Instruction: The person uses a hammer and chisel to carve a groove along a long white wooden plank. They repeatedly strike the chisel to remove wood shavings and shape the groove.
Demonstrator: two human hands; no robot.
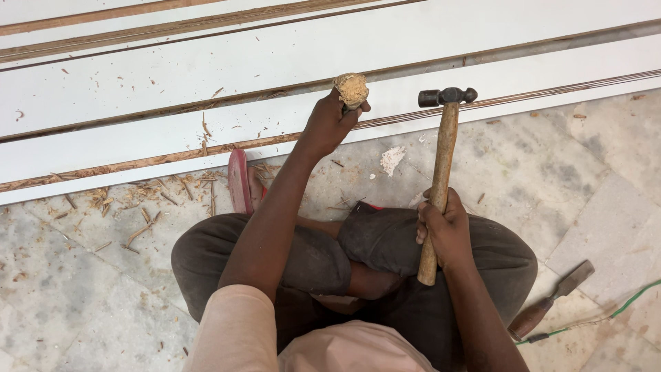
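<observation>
My left hand [329, 124] grips a chisel whose battered, mushroomed wooden handle top [352, 89] sticks up above my fist; its blade is hidden behind the hand, against the edge of a white board [158, 141]. A wooden-handled hammer [441, 172] is held upright in my right hand [444, 231], its dark metal head [447, 96] raised to the right of the chisel top, not touching it. I sit cross-legged on the stone floor in dark trousers.
Several long white boards with brown laminated edges [206, 148] lie across the floor ahead. Wood shavings [148, 207] are scattered at left. A second chisel [551, 300] and a green cable [630, 300] lie at right. A red sandal [239, 180] is by my knee.
</observation>
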